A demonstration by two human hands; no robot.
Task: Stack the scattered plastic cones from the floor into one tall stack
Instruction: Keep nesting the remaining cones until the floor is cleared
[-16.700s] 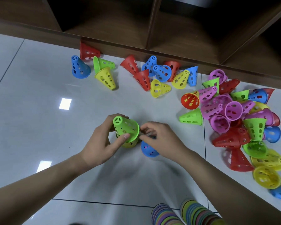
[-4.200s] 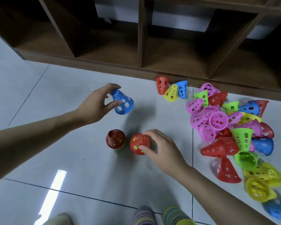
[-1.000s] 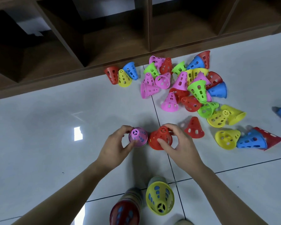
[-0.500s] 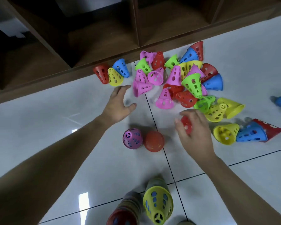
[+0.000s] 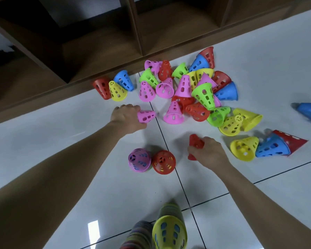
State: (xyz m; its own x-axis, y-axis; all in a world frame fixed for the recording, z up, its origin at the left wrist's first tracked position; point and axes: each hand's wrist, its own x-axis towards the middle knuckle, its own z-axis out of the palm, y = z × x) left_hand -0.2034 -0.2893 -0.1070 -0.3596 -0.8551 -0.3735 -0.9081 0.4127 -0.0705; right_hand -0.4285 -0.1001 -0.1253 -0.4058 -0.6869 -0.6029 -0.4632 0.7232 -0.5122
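Left hand (image 5: 126, 116) curled round a pink perforated plastic cone (image 5: 146, 116) lying on its side on the white tiled floor (image 5: 61, 133). Right hand (image 5: 209, 155) gripping a red perforated plastic cone (image 5: 196, 141). Two short upright stacks side by side between the forearms: pink-topped stack (image 5: 139, 159), red-topped stack (image 5: 163, 164), touching. Two taller stacks at the floor's near edge, one yellow-topped (image 5: 169, 232). Loose heap of cones (image 5: 190, 90) along the brown wooden shelf's base (image 5: 64, 87); bare tiles left of the stacks.

Your left hand (image 5: 126, 116) grips a pink perforated plastic cone (image 5: 147, 116), your right hand (image 5: 207, 155) a red plastic cone (image 5: 196, 141), with pink-topped (image 5: 139, 159) and red-topped cone stacks (image 5: 163, 162) between your wrists on glossy white floor tiles (image 5: 61, 141).
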